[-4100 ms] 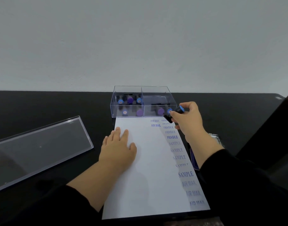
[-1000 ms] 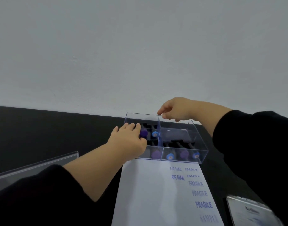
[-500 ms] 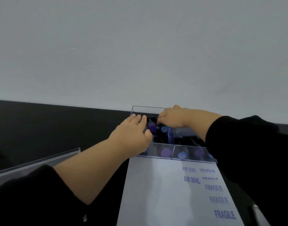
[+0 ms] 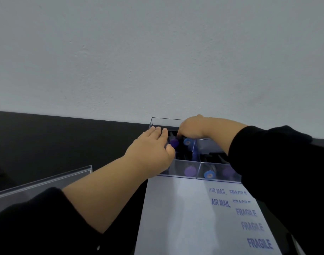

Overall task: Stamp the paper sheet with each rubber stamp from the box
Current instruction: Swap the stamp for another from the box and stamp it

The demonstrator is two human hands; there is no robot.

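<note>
clear divided box [image 4: 179, 167] is seen at the paper sheet's [image 4: 177, 214] far edge, with purple- and blue-capped rubber stamps [image 4: 189, 171] lying in its compartments. left hand [image 4: 150, 153] is laid flat on the box's left side, fingers straight. right hand [image 4: 192, 128] is curled into the rear left compartment; a grasp cannot be told. half a second ago it was placed much the same.

A flat, clear acrylic lid [image 4: 40, 183] lies at the lower left of the frame on the black tabletop [image 4: 65, 144], its long edge running up toward the centre. A plain pale grey wall [image 4: 157, 52] fills the upper half of the frame, meeting the tabletop's far edge.
</note>
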